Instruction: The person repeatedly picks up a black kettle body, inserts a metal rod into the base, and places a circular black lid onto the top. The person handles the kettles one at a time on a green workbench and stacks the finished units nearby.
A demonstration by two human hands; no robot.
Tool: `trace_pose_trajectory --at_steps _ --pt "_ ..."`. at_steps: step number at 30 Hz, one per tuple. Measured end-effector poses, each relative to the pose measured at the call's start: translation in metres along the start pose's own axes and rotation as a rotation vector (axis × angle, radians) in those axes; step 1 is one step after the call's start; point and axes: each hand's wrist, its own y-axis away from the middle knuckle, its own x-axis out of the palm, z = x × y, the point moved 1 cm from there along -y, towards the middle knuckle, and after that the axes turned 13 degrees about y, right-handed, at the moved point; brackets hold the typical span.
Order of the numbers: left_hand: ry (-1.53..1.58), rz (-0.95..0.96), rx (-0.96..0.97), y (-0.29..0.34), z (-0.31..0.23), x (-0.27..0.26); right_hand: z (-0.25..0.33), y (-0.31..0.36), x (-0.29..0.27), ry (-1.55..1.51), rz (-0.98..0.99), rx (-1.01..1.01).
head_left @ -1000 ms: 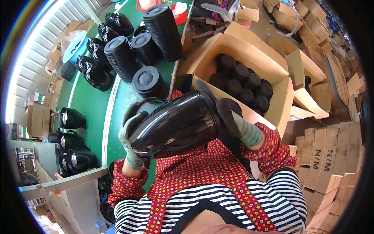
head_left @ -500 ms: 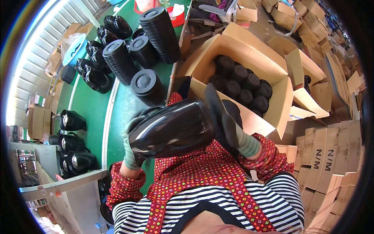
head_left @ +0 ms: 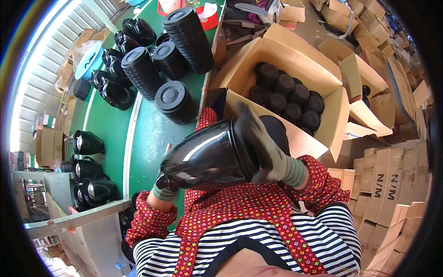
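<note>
I hold a shiny black jug (head_left: 203,154) in the air above the right edge of the green bench (head_left: 150,138). It lies tipped on its side. Its narrow end points left, over the bench, and its wide end points right, out past the edge of the bench. My right hand (head_left: 270,150), in a pale green glove with dark fingers, grips the wide end, and it looks a bit blurry. My left hand (head_left: 164,182) is at the narrow end, above the bench. The jug hides most of it, so I cannot tell if its fingers are closed or open.

On the bench there is a short pile of round black lids (head_left: 173,99), just past the jug. Farther back on the bench are more piles, and the tallest pile (head_left: 191,41) is near its right edge. Some shiny black parts (head_left: 115,92) sit close together on the bench, left of those piles. Black pots (head_left: 90,143) with silver-looking middles lie along the left side of the bench. A red tub (head_left: 208,21) is at the far end of the bench.

Right of the bench is a big open box (head_left: 336,122) with round black things (head_left: 293,113) inside. Brown boxes (head_left: 383,184) are stacked well to the right of the bench.
</note>
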Motion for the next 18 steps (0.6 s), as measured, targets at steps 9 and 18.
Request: trace_pose_trajectory --at_steps 9,18 --pt "-0.916 -0.062 0.508 -0.008 -0.054 0.020 -0.013 0.002 0.024 -0.577 -0.081 0.480" --pt "0.624 0.036 -0.265 0.000 0.077 0.029 0.036 -0.039 -0.022 0.338 0.239 -0.333"
